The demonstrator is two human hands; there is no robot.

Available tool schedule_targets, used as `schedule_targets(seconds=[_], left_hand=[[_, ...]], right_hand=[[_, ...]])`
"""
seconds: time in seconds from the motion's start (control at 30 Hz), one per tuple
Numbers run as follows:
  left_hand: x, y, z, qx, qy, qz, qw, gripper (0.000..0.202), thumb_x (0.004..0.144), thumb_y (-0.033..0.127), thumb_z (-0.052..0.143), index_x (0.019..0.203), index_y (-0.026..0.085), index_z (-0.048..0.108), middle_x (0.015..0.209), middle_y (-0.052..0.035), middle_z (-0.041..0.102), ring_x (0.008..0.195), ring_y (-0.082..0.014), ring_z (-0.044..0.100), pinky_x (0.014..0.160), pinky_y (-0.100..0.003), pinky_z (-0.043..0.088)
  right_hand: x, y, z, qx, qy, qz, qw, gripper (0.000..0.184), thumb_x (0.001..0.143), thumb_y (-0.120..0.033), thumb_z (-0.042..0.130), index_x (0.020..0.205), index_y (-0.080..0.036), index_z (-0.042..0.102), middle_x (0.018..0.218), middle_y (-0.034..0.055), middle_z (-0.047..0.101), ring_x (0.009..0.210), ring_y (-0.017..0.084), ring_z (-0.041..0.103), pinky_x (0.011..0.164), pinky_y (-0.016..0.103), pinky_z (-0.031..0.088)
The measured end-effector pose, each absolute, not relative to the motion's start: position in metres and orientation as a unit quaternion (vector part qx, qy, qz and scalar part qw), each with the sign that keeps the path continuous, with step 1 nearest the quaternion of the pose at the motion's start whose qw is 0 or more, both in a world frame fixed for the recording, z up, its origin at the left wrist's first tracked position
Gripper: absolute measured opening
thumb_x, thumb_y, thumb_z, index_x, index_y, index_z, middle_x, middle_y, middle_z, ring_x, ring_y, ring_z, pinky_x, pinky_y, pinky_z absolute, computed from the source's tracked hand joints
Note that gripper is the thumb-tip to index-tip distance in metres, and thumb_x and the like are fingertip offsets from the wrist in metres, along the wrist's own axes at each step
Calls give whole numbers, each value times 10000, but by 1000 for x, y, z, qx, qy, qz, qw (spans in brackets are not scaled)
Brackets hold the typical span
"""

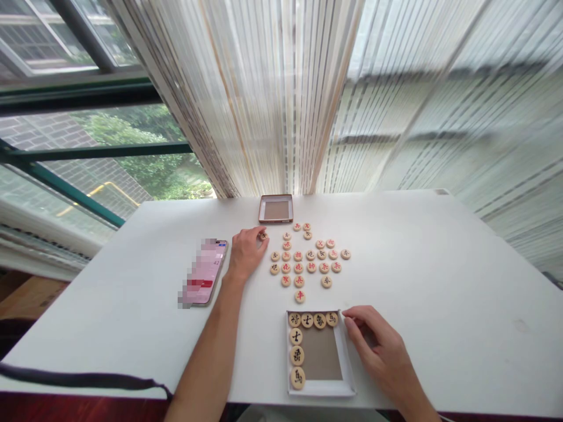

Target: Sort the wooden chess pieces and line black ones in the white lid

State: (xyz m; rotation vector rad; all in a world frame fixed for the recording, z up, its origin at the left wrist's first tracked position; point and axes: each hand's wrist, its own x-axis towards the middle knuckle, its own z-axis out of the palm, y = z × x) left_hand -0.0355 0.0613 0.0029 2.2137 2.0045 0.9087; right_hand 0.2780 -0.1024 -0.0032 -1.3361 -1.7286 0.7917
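At the upper left of the spread pieces, my left hand (247, 253) has its thumb and fingertips closed on a round wooden Chinese chess piece (263, 236) with a black character. My right hand (379, 340) is by the far right corner of an open white box (347, 360). Its thumb and index fingertips are close together there; I cannot tell whether they grip the box wall. Inside the box, black-character pieces (307, 320) line the far side and the left side. Several loose red and black pieces (298, 268) lie face up beyond the box.
A phone (211, 275) with a pink screen lies left of my left forearm. Near the back edge of the white table (440, 281) rests a shallow box lid (276, 210). A dark strap (83, 375) crosses the front left. Striped curtains (264, 94) hang behind.
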Motion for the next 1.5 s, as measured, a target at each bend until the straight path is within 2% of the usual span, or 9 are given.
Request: schedule_targets(seconds=[0.1, 0.3, 0.6, 0.8, 0.87, 0.97, 1.1, 1.27, 1.5], left_hand=[[-34, 60, 6, 709, 627, 322, 36, 307, 899, 245, 646, 1204, 201, 643, 1072, -82, 748, 1006, -270, 673, 954, -436, 498], [-13, 45, 22, 723, 545, 396, 155, 303, 903, 287, 673, 1193, 212, 632, 1134, -46, 734, 875, -158, 722, 839, -293, 583], [23, 22, 42, 702, 424, 441, 366, 345, 832, 341, 777, 1141, 195, 729, 1076, -72, 765, 896, -185, 725, 844, -304, 604], [31, 17, 44, 707, 399, 423, 403, 365, 811, 335, 804, 1141, 193, 739, 1103, -80, 766, 916, -198, 731, 864, -321, 601], [32, 16, 44, 704, 394, 430, 405, 357, 809, 324, 808, 1132, 188, 738, 1086, -78, 769, 899, -193, 729, 848, -315, 599], [34, 15, 45, 708, 388, 430, 405, 337, 812, 325, 805, 1109, 181, 741, 1056, -79, 771, 868, -188, 725, 819, -311, 601], [36, 15, 42, 719, 386, 419, 399, 344, 821, 342, 794, 1125, 190, 738, 1036, -77, 763, 848, -180, 709, 809, -308, 594], [39, 15, 36, 715, 383, 403, 424, 325, 846, 336, 766, 1130, 180, 739, 1028, -87, 758, 831, -176, 711, 759, -283, 592], [39, 14, 40, 699, 382, 389, 463, 321, 874, 330, 726, 1156, 175, 722, 1004, -90, 779, 904, -207, 733, 812, -313, 600]], right_hand=[[278, -102, -3, -528, -677, 316, 403, 129, 1000, -316, 546, 1049, -237, 636, 962, 53, 683, 798, 195, 667, 710, 290, 545], [278, -102, -1, -537, -656, 335, 410, 139, 995, -332, 557, 1052, -240, 644, 976, 47, 690, 843, 199, 671, 747, 290, 549], [266, -90, 24, -529, -655, 300, 448, 139, 985, -327, 570, 1014, -225, 660, 940, 53, 684, 827, 199, 663, 734, 311, 560], [248, -43, 61, -479, -712, 280, 431, 177, 980, -350, 573, 1065, -224, 664, 1009, 79, 703, 795, 193, 663, 663, 314, 573], [243, -23, 65, -483, -704, 323, 409, 189, 969, -389, 596, 1024, -218, 657, 960, 67, 715, 777, 190, 681, 615, 294, 567], [238, -2, 60, -442, -681, 420, 404, 255, 944, -457, 630, 932, -202, 634, 842, 44, 719, 776, 193, 709, 696, 318, 594], [237, 3, 45, -405, -635, 504, 422, 310, 911, -499, 672, 876, -202, 591, 806, 28, 701, 769, 186, 714, 690, 302, 592], [243, -2, 33, -398, -617, 501, 458, 260, 915, -451, 690, 964, -215, 593, 860, 26, 699, 812, 187, 719, 755, 320, 598], [240, -8, 29, -397, -613, 465, 499, 226, 925, -427, 683, 1005, -220, 636, 924, 53, 711, 816, 196, 719, 753, 351, 623]])
